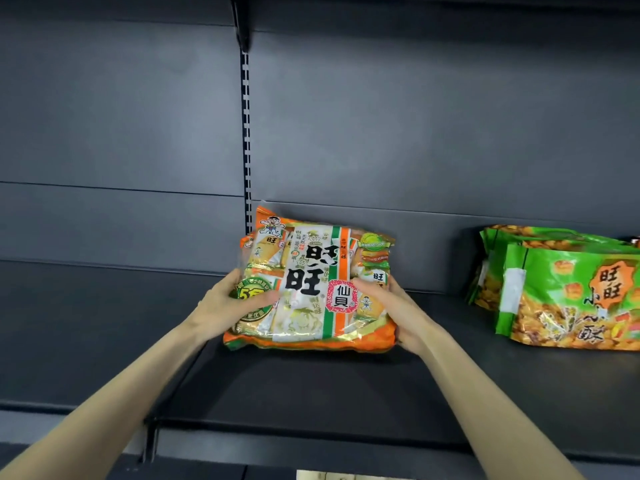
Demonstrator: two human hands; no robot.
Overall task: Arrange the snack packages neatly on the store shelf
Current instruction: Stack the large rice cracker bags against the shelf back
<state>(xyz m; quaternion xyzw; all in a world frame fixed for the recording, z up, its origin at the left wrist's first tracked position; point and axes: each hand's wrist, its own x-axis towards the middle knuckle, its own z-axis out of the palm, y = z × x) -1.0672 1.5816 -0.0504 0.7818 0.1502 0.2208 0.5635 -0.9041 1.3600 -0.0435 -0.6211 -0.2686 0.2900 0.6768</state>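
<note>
On the dark grey metal shelf (pixel 104 323), the left hand (pixel 228 303) reaches in from the lower left. Its grip is closed on the left edge of the orange-and-white plastic snack package (pixel 311 282), with the thumb laid across the front and the fingers hidden behind. The package stands facing out between the two hands, tilted slightly back, just in front of the black slotted upright (pixel 246 133). Its lower edge is down at the shelf board, though whether it rests there I cannot tell. The right hand (pixel 391 310) holds the right edge, thumb pressed on the front and fingers curled round the lower corner. Well apart to the right, green plastic snack bags (pixel 561 289) stand in a row.
</note>
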